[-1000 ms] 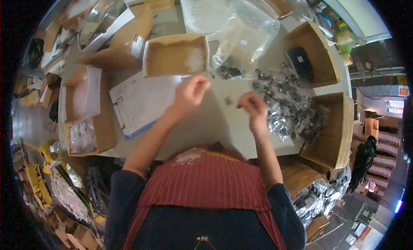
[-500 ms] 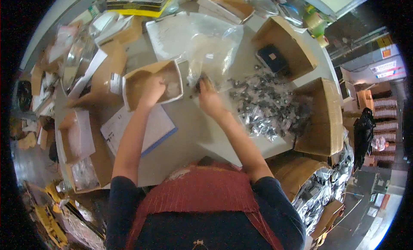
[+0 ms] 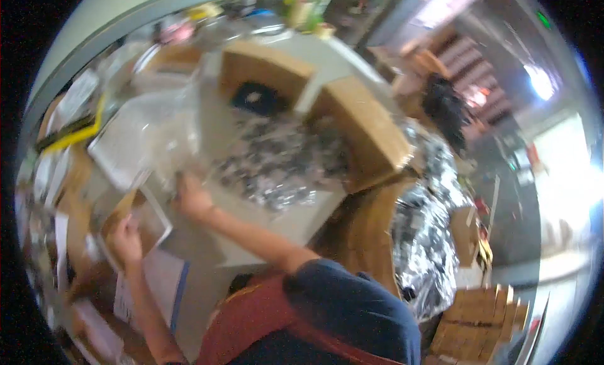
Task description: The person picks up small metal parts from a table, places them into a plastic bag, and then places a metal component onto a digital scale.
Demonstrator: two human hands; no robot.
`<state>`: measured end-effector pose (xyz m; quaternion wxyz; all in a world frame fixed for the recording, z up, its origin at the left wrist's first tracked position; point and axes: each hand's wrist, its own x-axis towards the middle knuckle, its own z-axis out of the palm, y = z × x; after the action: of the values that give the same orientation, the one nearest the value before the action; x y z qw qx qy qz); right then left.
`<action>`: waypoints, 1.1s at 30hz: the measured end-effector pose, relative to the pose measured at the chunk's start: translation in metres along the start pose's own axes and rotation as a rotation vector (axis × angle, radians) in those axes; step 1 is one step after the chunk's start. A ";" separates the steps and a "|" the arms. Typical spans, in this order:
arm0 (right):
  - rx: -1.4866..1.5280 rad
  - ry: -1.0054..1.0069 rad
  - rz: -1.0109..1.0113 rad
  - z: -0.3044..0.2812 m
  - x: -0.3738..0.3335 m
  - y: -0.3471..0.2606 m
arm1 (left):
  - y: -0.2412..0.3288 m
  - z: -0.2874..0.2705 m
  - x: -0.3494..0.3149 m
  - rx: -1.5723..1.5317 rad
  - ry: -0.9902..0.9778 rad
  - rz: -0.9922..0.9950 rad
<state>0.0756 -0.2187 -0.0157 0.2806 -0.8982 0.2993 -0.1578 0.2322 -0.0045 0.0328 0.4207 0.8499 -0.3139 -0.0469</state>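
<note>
Small open box: (image 3: pixel 135 217) a shallow cardboard box with a pale rim, low on the left of the table; whatever lies inside is too blurred to tell.
Left hand: (image 3: pixel 128 239) rests on the near edge of that box, fingers curled over the rim; whether it pinches anything I cannot tell.
Right hand: (image 3: pixel 194 198) just right of the box, at the lower edge of the clear bag; the fingers look bunched, but the blur hides whether they grip anything.
Clear plastic bag: (image 3: pixel 160 129) large, crumpled and see-through, lying on the table just beyond both hands.
Heap of small packets: (image 3: pixel 283 167) silvery-grey shiny packets spread across the middle of the pale table, right of the right hand.
Printed sheet: (image 3: pixel 163 283) white paper with a blue edge, beside the left forearm, near the table's front.
Far box: (image 3: pixel 267 82) a brown carton at the back of the table holding one dark, flat thing.
Side carton: (image 3: pixel 368 129) a large brown carton standing open at the table's right edge, touching the heap.
Yellow strip: (image 3: pixel 78 132) a narrow yellow band far left, among blurred clutter.
Foil bags: (image 3: pixel 428 220) crinkled silver bags piled below the table on the right.
Floor cartons: (image 3: pixel 481 321) stacked brown cardboard, lower right.
</note>
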 end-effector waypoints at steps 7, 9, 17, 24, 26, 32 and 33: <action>-0.154 0.040 -0.292 -0.023 -0.017 0.006 | -0.009 0.020 -0.006 -0.333 -0.005 0.029; -0.137 0.098 -0.341 -0.022 -0.029 0.024 | 0.013 0.025 -0.012 -0.358 0.021 0.052; -0.013 -0.017 -0.675 -0.017 -0.076 0.054 | 0.035 0.035 -0.079 -0.498 0.082 0.071; 0.555 -0.059 -0.262 -0.066 -0.139 0.002 | 0.091 0.047 -0.157 -0.704 -0.070 -0.382; 0.778 -0.278 0.003 -0.082 -0.151 -0.013 | 0.121 0.055 -0.170 -0.866 -0.057 -0.386; 0.613 -0.508 0.137 -0.100 -0.160 -0.004 | 0.109 0.058 -0.186 -0.495 -0.195 -0.365; 0.658 -0.494 -0.012 -0.079 -0.164 0.017 | 0.112 0.058 -0.186 -0.525 -0.230 -0.305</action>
<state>-0.0941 -0.1591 0.0176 0.6153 -0.7732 0.1513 -0.0261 0.0085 0.0118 0.0453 0.5752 0.7388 -0.2057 -0.2845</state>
